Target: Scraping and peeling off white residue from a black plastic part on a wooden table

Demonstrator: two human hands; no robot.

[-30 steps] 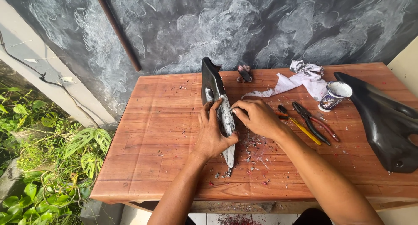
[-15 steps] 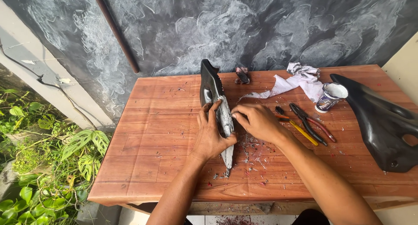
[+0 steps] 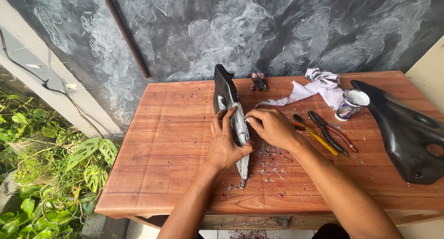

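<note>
A long, narrow black plastic panel with a grey, scuffed lower half lies lengthwise on the wooden table. My left hand grips its middle from the left side, fingers wrapped over it. My right hand presses against the panel's right edge with fingers curled; whether it holds something small is hidden. Grey and red flakes litter the wood just right of the panel's pointed lower tip.
Right of my hands lie pliers and a yellow-handled tool. Behind them are a small white-lidded pot, a crumpled white cloth and a small dark scrap. A large black panel fills the right end. Plants grow left.
Both hands stay on the panel with barely any shift; my right hand has slid slightly along its edge. The camera view moved a little.
</note>
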